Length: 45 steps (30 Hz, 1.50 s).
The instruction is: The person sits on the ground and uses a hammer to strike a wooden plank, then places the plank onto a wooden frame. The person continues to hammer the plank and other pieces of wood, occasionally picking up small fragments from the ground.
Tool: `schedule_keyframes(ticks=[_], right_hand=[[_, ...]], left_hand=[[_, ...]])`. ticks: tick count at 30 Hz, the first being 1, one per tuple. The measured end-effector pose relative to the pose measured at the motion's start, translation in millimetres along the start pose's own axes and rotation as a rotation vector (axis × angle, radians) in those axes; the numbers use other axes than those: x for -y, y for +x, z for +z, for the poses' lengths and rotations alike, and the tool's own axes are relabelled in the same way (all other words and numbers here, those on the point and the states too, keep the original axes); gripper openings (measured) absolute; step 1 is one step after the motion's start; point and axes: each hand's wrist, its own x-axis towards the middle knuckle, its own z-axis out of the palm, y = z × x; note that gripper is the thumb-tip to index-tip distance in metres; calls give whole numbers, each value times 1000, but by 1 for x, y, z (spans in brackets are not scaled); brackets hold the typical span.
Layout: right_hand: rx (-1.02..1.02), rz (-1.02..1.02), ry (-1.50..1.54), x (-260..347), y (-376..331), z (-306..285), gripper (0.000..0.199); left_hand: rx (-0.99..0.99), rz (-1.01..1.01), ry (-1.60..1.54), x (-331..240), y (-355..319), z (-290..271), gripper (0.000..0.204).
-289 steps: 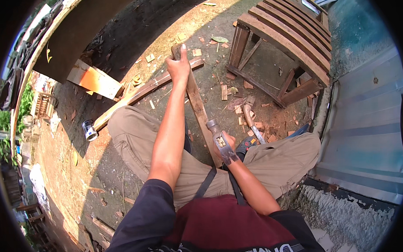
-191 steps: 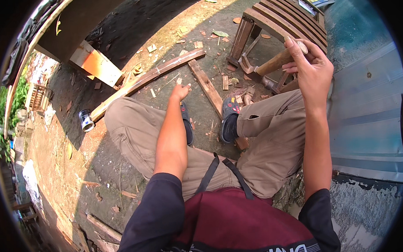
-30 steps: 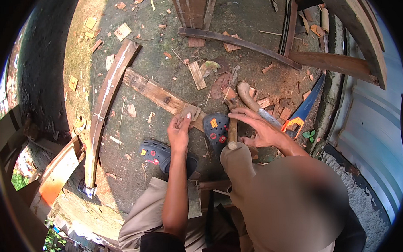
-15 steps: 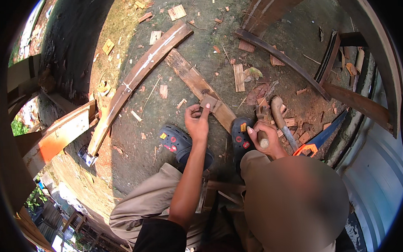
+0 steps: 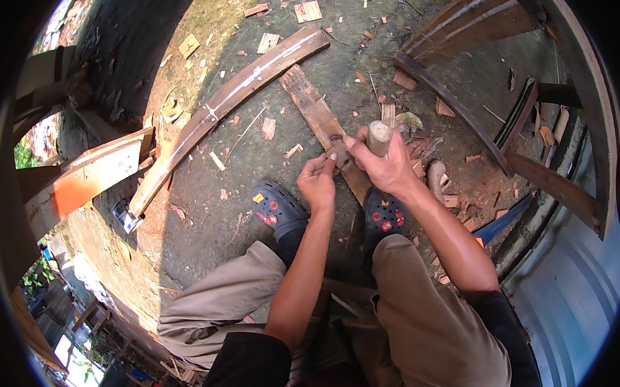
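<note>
Currently the person sits low over a weathered plank (image 5: 319, 118) that lies on the dirt and runs from the far middle of the scene back toward the near feet, its near end seemingly pinned under the right shoe (image 5: 386, 218). Left hand (image 5: 318, 179) is pinched shut, fingertips together on something small held against the plank's near part; the object itself is too small to identify, possibly a nail. Right hand (image 5: 385, 165) is closed around a round wooden handle (image 5: 379, 136), the cut end pointing up; the tool's working end is hidden behind the hand. Left shoe (image 5: 278, 209) rests on bare ground just left of the plank. A long curved board (image 5: 225, 104) lies to the far left, well apart; wood offcuts (image 5: 418, 162) litter the ground on the right. Judgement: to do this step well, keep foot pressure on the plank, hold the pinched piece upright, start with light taps, and pull the left fingertips clear before any full blow.
</note>
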Motion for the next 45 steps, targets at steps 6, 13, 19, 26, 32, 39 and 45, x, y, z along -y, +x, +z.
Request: schedule_keyframes(ticks=[6, 13, 19, 26, 32, 39, 45], right_hand=[[97, -1, -187, -7, 30, 37, 29], [60, -158, -114, -6, 50, 60, 26], [43, -394, -105, -26, 34, 61, 22], [29, -360, 31, -18, 21, 56, 59], [31, -34, 56, 18, 37, 73, 61], [57, -148, 32, 28, 27, 68, 46], [-55, -208, 3, 24, 22, 70, 43]], left_hand=[[14, -62, -44, -11, -1, -3, 13], [75, -71, -111, -5, 3, -9, 14], [9, 10, 80, -18, 1, -11, 26], [64, 192, -226, -99, -15, 2, 62], [294, -62, -510, -122, -12, 11, 79], [546, 5, -215, -90, -11, 7, 80], [484, -14, -214, -103, -20, 10, 87]])
